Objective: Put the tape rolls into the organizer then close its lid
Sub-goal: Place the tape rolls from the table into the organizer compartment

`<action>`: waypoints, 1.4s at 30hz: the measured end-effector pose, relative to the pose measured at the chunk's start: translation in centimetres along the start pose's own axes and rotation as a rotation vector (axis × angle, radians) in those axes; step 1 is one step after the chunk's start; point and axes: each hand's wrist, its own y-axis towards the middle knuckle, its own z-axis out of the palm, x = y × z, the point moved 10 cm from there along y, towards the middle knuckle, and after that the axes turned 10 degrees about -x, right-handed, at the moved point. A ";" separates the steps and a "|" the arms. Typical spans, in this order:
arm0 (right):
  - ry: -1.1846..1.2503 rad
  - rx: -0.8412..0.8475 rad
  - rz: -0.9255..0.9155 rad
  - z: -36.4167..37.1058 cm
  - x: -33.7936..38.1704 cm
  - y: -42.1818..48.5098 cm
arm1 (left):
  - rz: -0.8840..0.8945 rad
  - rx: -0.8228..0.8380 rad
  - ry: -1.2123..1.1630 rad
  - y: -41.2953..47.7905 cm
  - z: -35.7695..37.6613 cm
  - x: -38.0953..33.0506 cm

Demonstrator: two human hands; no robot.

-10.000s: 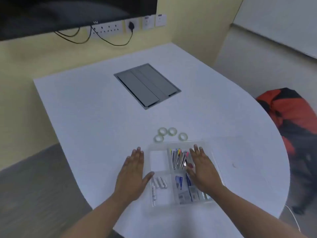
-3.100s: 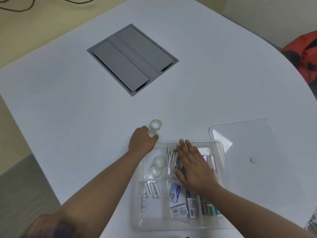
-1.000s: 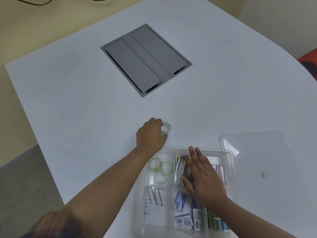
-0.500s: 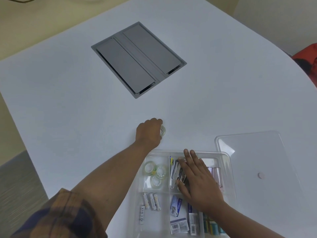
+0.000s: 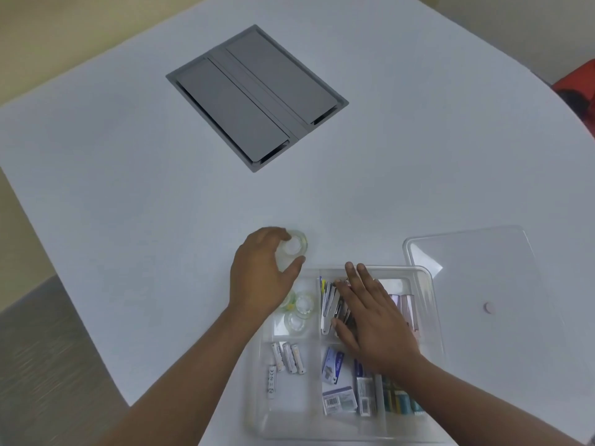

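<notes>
Left hand (image 5: 262, 278): fingers and thumb clamped on clear tape roll (image 5: 293, 249), just beyond far-left corner of organizer (image 5: 428, 304); lifted or on table (image 5: 128, 188), can't tell.
Right hand (image 5: 376, 323): flat, fingers spread, pressing on organizer's mid compartments; grips nothing.
Three tape rolls (image 5: 301, 309): in far-left compartment.
Batteries (image 5: 286, 358): near-left compartment.
Lid (image 5: 483, 294): off, flat on table, right of organizer.

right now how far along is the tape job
Done: three tape rolls lie in the organizer's far-left compartment. In hand: the left hand grips the last tape roll just beyond the organizer, while the right hand rests flat inside it. Left: drop it in, then fit the lid, lying beside the organizer.
</notes>
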 end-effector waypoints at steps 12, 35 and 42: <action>-0.009 0.038 0.016 0.1 0.0 0.0 | 0.193 0.146 0.144 -8.0 1.8 0.2; -0.122 -0.053 -0.037 -2.5 6.2 4.3 | -0.387 0.204 0.331 -14.8 -0.9 14.7; -0.235 0.071 -0.003 -0.5 6.7 5.8 | -0.430 0.496 0.410 -16.3 1.4 16.3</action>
